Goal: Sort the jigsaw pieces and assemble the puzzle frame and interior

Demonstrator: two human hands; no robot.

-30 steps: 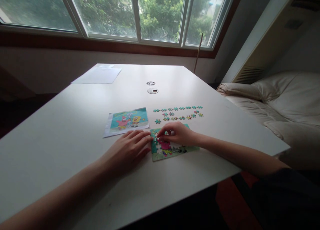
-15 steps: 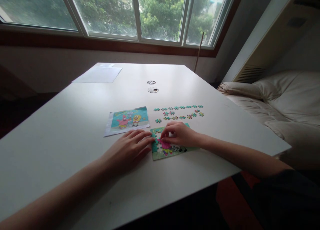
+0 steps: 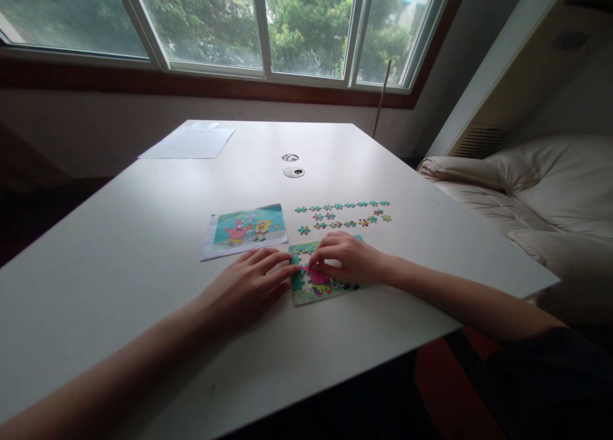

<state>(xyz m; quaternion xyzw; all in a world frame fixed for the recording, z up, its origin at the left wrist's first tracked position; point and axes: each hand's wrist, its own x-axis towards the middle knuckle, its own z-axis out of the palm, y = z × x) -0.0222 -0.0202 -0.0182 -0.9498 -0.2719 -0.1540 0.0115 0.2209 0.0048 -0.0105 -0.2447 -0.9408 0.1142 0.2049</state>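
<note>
A partly filled jigsaw puzzle (image 3: 305, 295) lies on the white table, with gaps in its left and upper part. My right hand (image 3: 347, 258) is over it, thumb and index finger pinched at a small pink puzzle piece (image 3: 306, 269) near the left gap. The hand covers much of the puzzle's right half. My left hand (image 3: 253, 277) lies flat with fingers stretched out, its index fingertip touching the puzzle's left edge. Behind the left hand lies a printed picture sheet (image 3: 249, 226) with the cartoon scene.
Loose puzzle pieces (image 3: 350, 205) lie in rows beyond the puzzle. Farther off are two round inserts (image 3: 294, 172) in the table (image 3: 143, 248) and white paper sheets (image 3: 191, 143) at the far left corner. A pale sofa (image 3: 550, 178) stands to the right, under windows' light.
My left index finger has slid slightly right, further onto the puzzle's edge. My right hand keeps its pinch at nearly the same spot, its fingers shifted a little.
</note>
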